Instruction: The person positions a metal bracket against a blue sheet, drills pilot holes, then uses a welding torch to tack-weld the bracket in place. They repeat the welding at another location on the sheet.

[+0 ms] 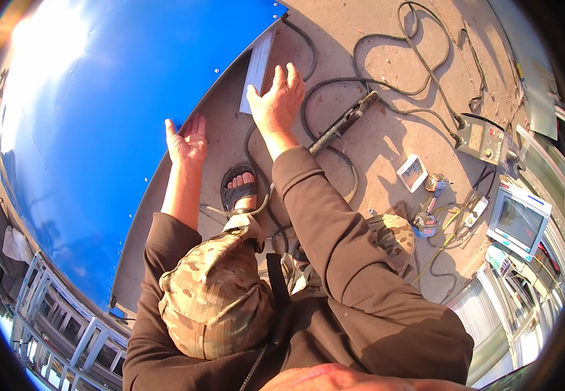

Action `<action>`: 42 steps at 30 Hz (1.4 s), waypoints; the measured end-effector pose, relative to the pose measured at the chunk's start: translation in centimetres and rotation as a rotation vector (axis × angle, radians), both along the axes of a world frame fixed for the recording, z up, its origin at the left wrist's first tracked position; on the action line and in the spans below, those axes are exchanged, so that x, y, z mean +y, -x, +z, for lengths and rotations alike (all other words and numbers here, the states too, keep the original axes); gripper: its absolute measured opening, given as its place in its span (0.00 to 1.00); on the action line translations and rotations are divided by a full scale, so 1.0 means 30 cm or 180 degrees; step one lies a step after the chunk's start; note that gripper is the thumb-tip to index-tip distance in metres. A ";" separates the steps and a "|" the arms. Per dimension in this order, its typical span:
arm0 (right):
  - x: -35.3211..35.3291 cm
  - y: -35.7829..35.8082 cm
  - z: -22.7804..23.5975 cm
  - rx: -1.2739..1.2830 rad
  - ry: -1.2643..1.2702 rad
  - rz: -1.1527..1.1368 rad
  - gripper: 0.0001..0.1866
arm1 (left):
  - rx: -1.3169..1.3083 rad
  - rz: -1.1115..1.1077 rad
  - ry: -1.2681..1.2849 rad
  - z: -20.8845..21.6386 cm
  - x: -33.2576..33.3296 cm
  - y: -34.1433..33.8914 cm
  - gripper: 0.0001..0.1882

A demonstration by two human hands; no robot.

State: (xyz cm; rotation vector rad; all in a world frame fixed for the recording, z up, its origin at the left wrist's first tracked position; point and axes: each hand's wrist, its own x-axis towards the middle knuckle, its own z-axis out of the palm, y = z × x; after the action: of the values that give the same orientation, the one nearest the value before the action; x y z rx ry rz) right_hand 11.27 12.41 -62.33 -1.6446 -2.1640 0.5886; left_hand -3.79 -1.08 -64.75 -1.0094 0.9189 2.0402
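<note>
A large glossy blue sheet, with small fasteners along its curved-looking edge, fills the left side and reflects the sun. My left hand is at that edge, palm turned up and fingers apart; the thumb overlaps the blue surface, and whether it touches cannot be made out. Farther right, my right hand is open with fingers spread and nothing in it. Just beyond its thumb is a pale flat metal strip, partly beside the sheet's edge.
Black cables loop over the ground, around a rusty metal bar. A boxy control unit, a white tray of small parts, a cordless drill, a power strip and a screen stand at the right.
</note>
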 end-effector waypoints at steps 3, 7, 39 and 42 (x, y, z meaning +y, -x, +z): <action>-0.029 0.053 -0.021 -0.0432 0.0951 0.0249 0.56 | -0.0219 0.0262 0.0166 0.003 0.046 0.028 0.33; -0.019 0.061 -0.055 -0.0255 0.1286 0.0148 0.49 | -0.0566 0.0354 0.0460 0.022 0.070 0.065 0.28; 0.041 -0.560 -0.230 0.2675 0.1600 -0.2602 0.17 | 0.1687 -0.3672 0.0247 0.506 -0.073 -0.154 0.12; 0.033 -0.512 -0.255 0.1506 0.1454 -0.2306 0.23 | 0.2850 -0.4460 0.0345 0.858 -0.114 -0.164 0.13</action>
State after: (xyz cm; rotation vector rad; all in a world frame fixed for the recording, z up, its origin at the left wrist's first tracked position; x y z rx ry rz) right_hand 26.64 13.39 -69.98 -2.0727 -1.0388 1.1320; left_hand 1.13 -4.51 -39.02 0.5999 1.5345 1.0719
